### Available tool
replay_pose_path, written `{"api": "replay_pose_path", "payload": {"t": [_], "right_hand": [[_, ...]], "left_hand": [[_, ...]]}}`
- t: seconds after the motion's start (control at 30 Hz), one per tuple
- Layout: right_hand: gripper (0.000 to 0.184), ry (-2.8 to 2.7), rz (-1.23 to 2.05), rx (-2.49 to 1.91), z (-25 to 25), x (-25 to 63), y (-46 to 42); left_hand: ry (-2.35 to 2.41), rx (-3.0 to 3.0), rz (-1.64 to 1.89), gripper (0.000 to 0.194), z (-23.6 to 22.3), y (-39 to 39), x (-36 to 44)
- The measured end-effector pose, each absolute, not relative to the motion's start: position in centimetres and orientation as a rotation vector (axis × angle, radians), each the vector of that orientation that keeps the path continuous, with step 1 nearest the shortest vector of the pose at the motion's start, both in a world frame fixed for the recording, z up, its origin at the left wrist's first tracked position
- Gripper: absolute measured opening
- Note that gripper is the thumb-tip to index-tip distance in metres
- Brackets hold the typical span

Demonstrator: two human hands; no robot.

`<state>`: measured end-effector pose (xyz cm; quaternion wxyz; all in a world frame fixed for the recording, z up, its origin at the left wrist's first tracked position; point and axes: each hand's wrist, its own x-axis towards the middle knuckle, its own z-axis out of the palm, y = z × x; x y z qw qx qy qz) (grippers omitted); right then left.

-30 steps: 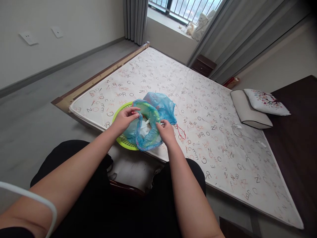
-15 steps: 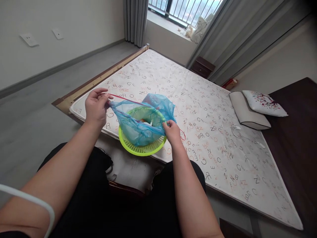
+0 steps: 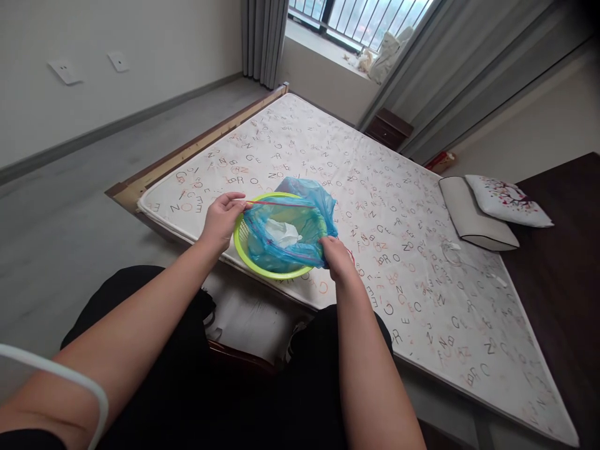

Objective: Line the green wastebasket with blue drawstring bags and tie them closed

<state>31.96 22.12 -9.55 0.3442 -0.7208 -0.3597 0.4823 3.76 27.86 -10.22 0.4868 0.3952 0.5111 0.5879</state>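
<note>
A lime-green plastic basket (image 3: 262, 272) with perforated sides stands on the near edge of the mattress. Inside and over its rim hangs a thin blue plastic bag (image 3: 309, 219) with a red drawstring (image 3: 281, 203). White crumpled paper or tissue (image 3: 284, 233) lies in the bag. At the basket's left rim, my left hand (image 3: 225, 219) pinches the bag's edge by the drawstring. My right hand (image 3: 336, 255) grips the bag at the right rim, its fingertips partly hidden by the plastic. Some of the bag bunches up beyond the far rim.
The mattress (image 3: 398, 219), printed with letters, spreads ahead on a wooden bed frame (image 3: 197, 137). Two pillows (image 3: 509, 200) lie at its right end by the dark headboard (image 3: 562, 250). A small nightstand (image 3: 389, 129) stands beyond, near the curtains. My knees are close to the bed's edge.
My left hand has moved right and down, bringing the stretched bag edge to the basket's left rim. The bag's mouth is wider and the white contents show more. My right hand still holds the right side.
</note>
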Motion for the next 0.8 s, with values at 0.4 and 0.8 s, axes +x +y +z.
{"api": "replay_pose_path", "payload": {"t": [0.4,0.8], "right_hand": [[0.030,-1.158,0.822,-2.285,-9.2,36.6,21.2],[0.038,-0.339,1.053,-1.097,-3.7,36.4,19.1]], "left_hand": [[1.012,0.883,1.336,0.039,-10.6,27.5,5.3],[0.938,0.827,1.559,0.035,-10.2,27.5,6.4]]}}
